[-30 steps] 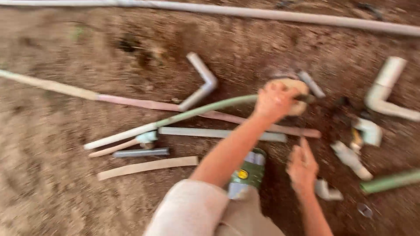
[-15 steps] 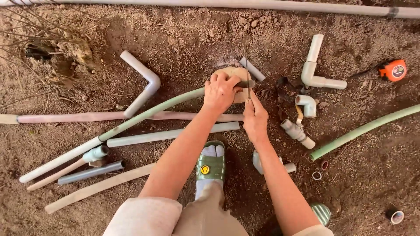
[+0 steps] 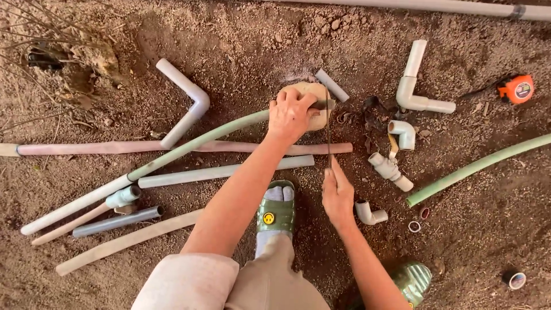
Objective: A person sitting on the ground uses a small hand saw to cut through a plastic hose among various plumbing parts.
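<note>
Bare soil (image 3: pixel 258 34): brown, crumbly, littered with pipe offcuts.

Long grey pipe (image 3: pixel 436 6): lies along the top edge.

Green pipe (image 3: pixel 201 140): curved, runs from lower left up to a pale stone (image 3: pixel 313 92), where its end rests. A second green length (image 3: pixel 476 166) lies well apart at the right.

Pink pipe (image 3: pixel 103 147): straight, crossing under the green one. A grey pipe (image 3: pixel 224 171) lies just below it.

Elbow pipe (image 3: pixel 186 97): white, bent, upper left. Another white elbow piece (image 3: pixel 414 86) sits upper right.

Left hand (image 3: pixel 291 115): closed over the green pipe's end, pressing it onto the stone.

Right hand (image 3: pixel 337 192): holds the near end of a thin saw blade (image 3: pixel 328 123), which runs up across the pipe at the stone; fingers look pinched shut on it, though the blade is too thin to be sure.

Green sandal (image 3: pixel 275 209): with grey sock, planted between the forearms.

Small fittings (image 3: pixel 390 166): white joints clustered right of the blade.

Tape measure (image 3: pixel 516 89): orange, far right.

Rings (image 3: pixel 414 226): small, near the second green length's end.
</note>
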